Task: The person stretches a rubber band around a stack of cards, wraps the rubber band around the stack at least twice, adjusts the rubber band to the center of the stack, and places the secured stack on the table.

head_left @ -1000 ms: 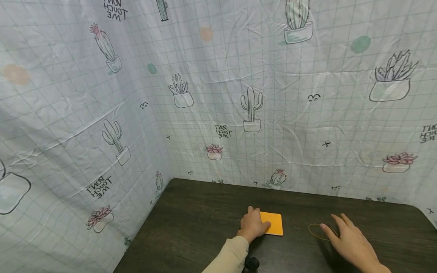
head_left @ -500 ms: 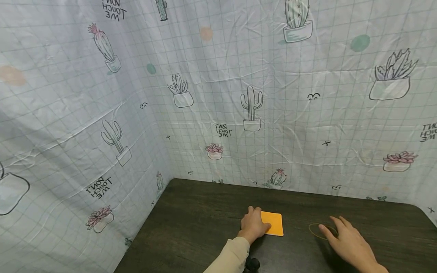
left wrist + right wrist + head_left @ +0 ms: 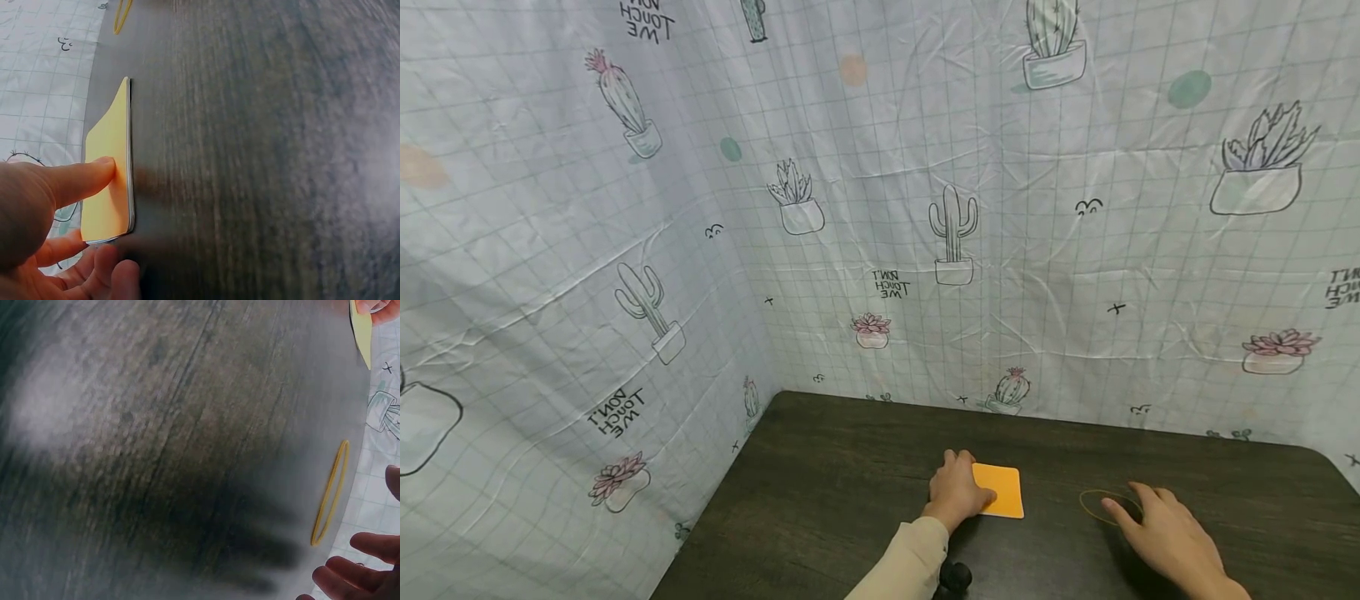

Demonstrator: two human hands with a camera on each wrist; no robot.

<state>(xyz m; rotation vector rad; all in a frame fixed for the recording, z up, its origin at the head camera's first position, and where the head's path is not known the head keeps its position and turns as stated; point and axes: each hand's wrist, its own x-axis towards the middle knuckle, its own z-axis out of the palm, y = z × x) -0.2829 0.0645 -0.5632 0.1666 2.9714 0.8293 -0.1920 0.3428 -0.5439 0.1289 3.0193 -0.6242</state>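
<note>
A thin, square yellow notebook (image 3: 1002, 491) with rounded corners and layered pages lies on the dark table. My left hand (image 3: 955, 490) holds it by its left edge. In the left wrist view the thumb (image 3: 94, 174) presses on the yellow cover, while the other fingers curl at the near edge, partly hidden. To the right, a yellow rubber band (image 3: 1085, 502) forms a loose oval on the table. My right hand (image 3: 1176, 537) hovers beside and partly over it, fingers spread and loosely bent, holding nothing. The right wrist view shows the rubber band (image 3: 322, 519) apart from those fingers.
The dark wood-grain table (image 3: 835, 467) reaches back to a white curtain (image 3: 820, 275) printed with cacti, which also runs along the left side. A small black rounded object (image 3: 955, 577) sits by the left sleeve (image 3: 906, 558).
The right hand has shifted slightly, its fingertips lowering a little beside the rubber band. The left hand keeps its hold on the notebook. The head view has tilted very slightly.
</note>
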